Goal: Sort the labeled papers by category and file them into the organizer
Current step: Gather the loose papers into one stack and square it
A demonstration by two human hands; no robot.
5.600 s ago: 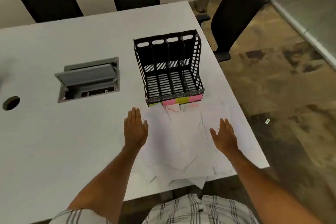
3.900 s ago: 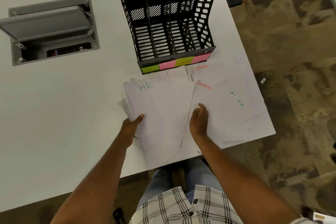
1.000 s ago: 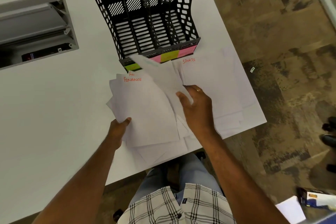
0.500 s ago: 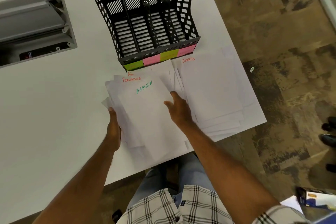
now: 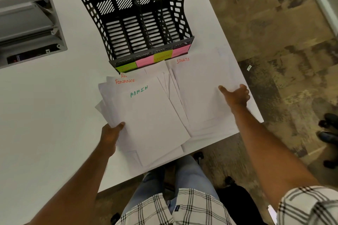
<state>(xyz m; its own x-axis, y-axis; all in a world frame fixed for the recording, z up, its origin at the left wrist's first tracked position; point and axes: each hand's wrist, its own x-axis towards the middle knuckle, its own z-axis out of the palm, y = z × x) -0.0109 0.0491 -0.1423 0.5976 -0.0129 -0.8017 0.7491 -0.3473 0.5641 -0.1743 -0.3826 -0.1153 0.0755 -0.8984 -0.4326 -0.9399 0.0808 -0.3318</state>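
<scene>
Head view, looking straight down on a white table (image 5: pixel 45 106). Black four-slot organizer (image 5: pixel 139 23) at top centre, slots empty, sticky notes along its front edge: green (image 5: pixel 126 67), pink (image 5: pixel 145 61), yellow (image 5: pixel 163 56), pink (image 5: pixel 181 50), left to right. Writing on the notes too blurred to read.

Two paper piles just below the organizer, at frame centre. Left pile (image 5: pixel 146 115) fanned and askew, top sheet marked ADMIN in green, sheet under it showing FINANCE in red along its upper edge, one more red-lettered corner above that, unreadable. Right pile (image 5: pixel 199 93) lying flat, top sheet marked SPORTS in red near the organizer's right front corner, lower edge reaching the table's near edge.

Left hand (image 5: pixel 109 133) at lower-left of the left pile, thumb on top of the ADMIN sheet, fingers hidden under the stack, gripping it. Right hand (image 5: pixel 236 95) at right of centre, over the right edge of the SPORTS pile, fingers spread and loose, holding nothing; contact with the paper unclear.

Grey flip-lid cable box (image 5: pixel 27 27) set into the table at upper left. Patterned floor (image 5: pixel 283 42) along the right side.
</scene>
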